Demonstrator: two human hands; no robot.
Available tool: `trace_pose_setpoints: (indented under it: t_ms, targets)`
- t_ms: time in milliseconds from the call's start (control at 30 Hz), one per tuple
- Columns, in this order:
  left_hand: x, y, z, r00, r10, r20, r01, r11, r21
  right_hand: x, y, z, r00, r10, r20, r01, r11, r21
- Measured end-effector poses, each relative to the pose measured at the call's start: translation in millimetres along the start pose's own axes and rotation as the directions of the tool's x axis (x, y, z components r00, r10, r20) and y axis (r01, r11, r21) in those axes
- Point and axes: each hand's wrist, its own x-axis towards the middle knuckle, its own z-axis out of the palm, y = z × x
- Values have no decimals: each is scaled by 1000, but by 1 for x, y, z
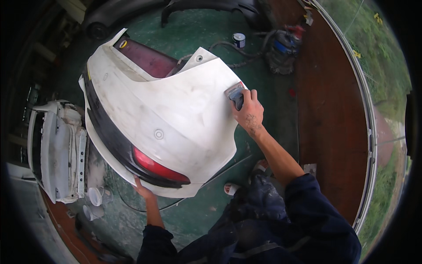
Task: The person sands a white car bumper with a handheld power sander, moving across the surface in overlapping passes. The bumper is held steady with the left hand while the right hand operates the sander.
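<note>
A large white car bumper (180,103) stands in front of me, with a black lower trim and a red lens (158,167) along its near side. Scuffs and greyish smudges mark its surface. My right hand (249,110) is closed round a grey sanding block (236,94) with a dark grip, placed at the bumper's upper right edge. Below the red lens, my left hand (144,190) grips the bumper's near rim; most of its fingers are hidden by the edge.
A blue shop vacuum (283,49) with a dark hose and a paint can (238,40) stand beyond the bumper. A dark bumper (211,5) lies at the back. To the left are a grey car body panel (55,154) and a white bucket (95,196). A brown wall (329,123) runs along the right.
</note>
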Motion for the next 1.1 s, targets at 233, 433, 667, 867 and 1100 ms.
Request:
trace_pose_setpoints:
  t_ms: [233, 433, 667, 867, 1100]
  targets:
    - [6, -7, -13, 998, -51, -36, 52, 999, 16, -90, -1, 22, 981, -98, 166, 38, 943, 330]
    - [2, -1, -6, 998, -68, -7, 68, 998, -1, -104, 29, 23, 959, -156, 238, 81, 952, 297]
    - [-7, -1, 0, 998, -24, -62, 25, 1000, 11, 4, 3, -6, 983, -28, 180, 11, 996, 94]
    - [-2, -5, -1, 999, 29, -22, -29, 1000, -9, -6, -94, -7, 868, -211, 450, 78, 952, 296]
    - [-13, 5, 9, 999, 5, -54, -4, 1000, 15, 21, -87, -1, 861, -203, 466, 148, 977, 153]
